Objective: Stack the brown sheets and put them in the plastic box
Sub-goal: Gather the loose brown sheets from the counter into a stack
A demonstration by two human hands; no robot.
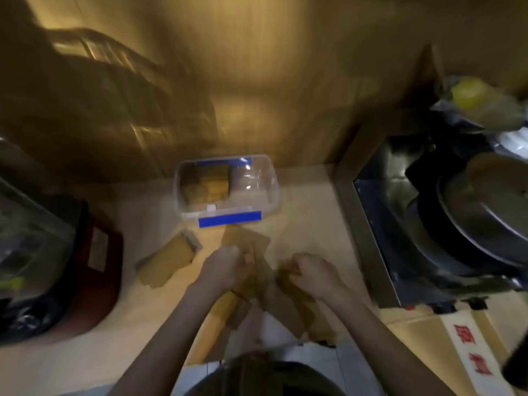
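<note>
The frame is blurred by motion. A clear plastic box [273,192] with blue clips stands on the counter near the wall, with a stack of brown sheets [207,182] in its left half. Loose brown sheets [281,307] lie scattered on the counter in front of me, one [245,238] just below the box. My left hand [221,270] and my right hand [313,274] are both closed on brown sheets, side by side, a little in front of the box. Another pile of brown sheets [167,262] lies to the left of my left hand.
A dark red appliance [94,270] with a clear jug stands at the left. On the right a steel sink [400,224] holds a black pan with a lid. A cardboard box [457,344] with red characters sits at the lower right. A wooden wall rises behind the counter.
</note>
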